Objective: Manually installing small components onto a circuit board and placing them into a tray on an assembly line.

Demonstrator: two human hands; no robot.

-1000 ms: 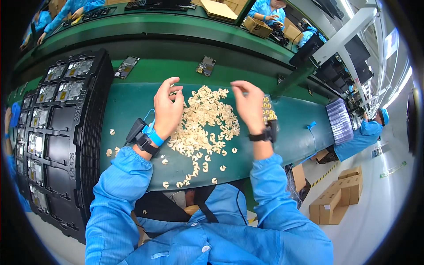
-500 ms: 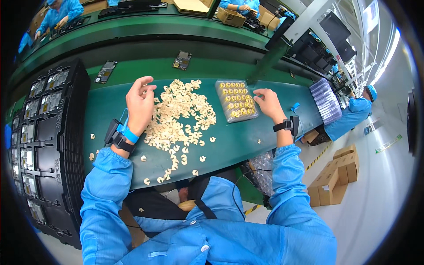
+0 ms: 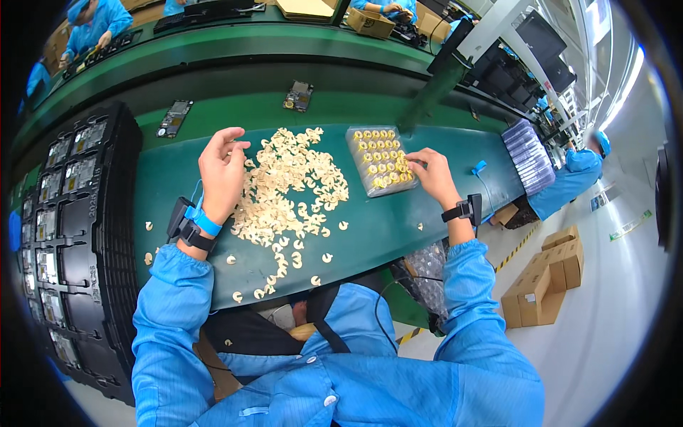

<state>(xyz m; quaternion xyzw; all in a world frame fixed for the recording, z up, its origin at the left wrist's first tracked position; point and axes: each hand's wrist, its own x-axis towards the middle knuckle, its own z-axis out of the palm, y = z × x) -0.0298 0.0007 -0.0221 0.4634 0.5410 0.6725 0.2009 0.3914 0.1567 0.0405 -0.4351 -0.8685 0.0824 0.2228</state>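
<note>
A loose pile of small pale C-shaped pieces [image 3: 288, 178] lies across the green work mat [image 3: 370, 242]. At the pile's left edge is my left hand [image 3: 222, 171], its fingers curled in toward the thumb; anything between them is too small to make out. To the right of the pile is a clear plastic tray [image 3: 377, 186] with rows of round yellow-and-white parts [image 3: 380, 155]. My right hand [image 3: 431, 174] reaches the tray's right side, thumb and fingertips drawn together over the edge column. What those fingertips pinch, if anything, cannot be made out.
Tall stacked black trays [image 3: 78, 235] stand at the left. Two circuit boards [image 3: 174, 118] lie beyond the mat. Stacked clear trays [image 3: 526, 156] and a blue clip with a cord [image 3: 479, 168] are at the right. A green post [image 3: 434, 99] rises behind the tray. Other people work nearby.
My right hand has moved slightly left and down, its fingertips now over the tray's right column. My left hand stays almost in place by the pile.
</note>
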